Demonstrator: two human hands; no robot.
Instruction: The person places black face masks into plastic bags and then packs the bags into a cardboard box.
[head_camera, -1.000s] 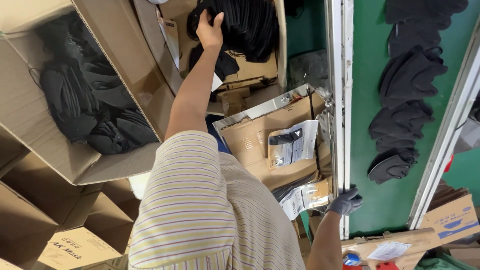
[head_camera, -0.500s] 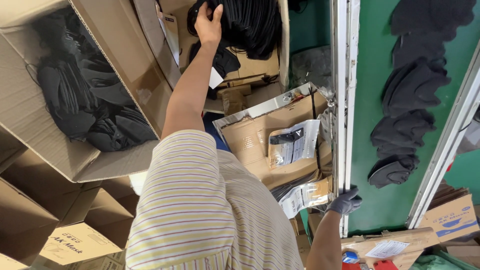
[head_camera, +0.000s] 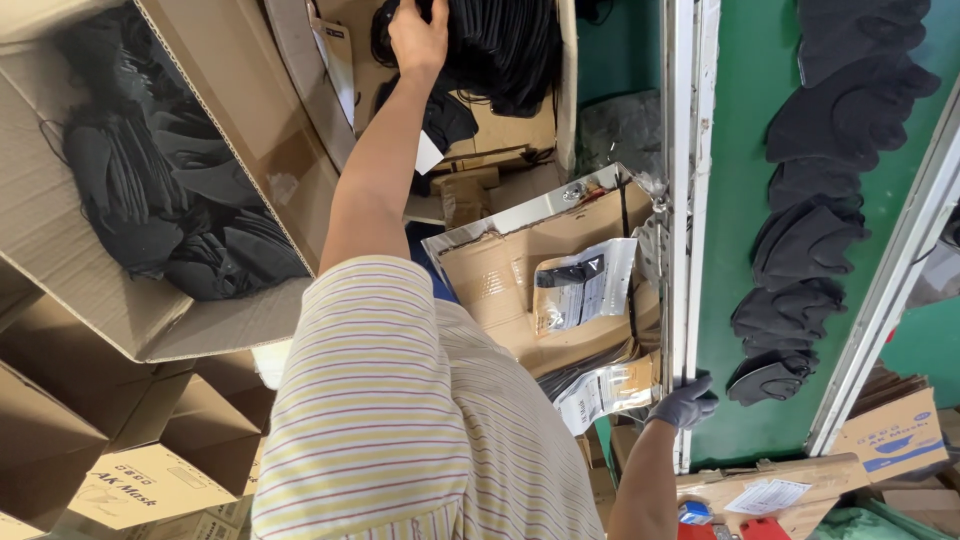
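My bare left hand reaches far up into an open cardboard box and rests on a heap of black face masks. Its fingers are buried in the heap, so any grip is hidden. My right hand, in a dark grey glove, is closed around the white metal rail beside a green conveyor belt. My striped short-sleeved shirt fills the lower middle of the view.
Several black masks lie in a row on the green belt. A large open carton of black masks stands at the left, with closed cartons below it. A shiny tray holds printed plastic bags.
My left hand has pushed a little farther up into the mask heap. My gloved right hand has stayed on the rail.
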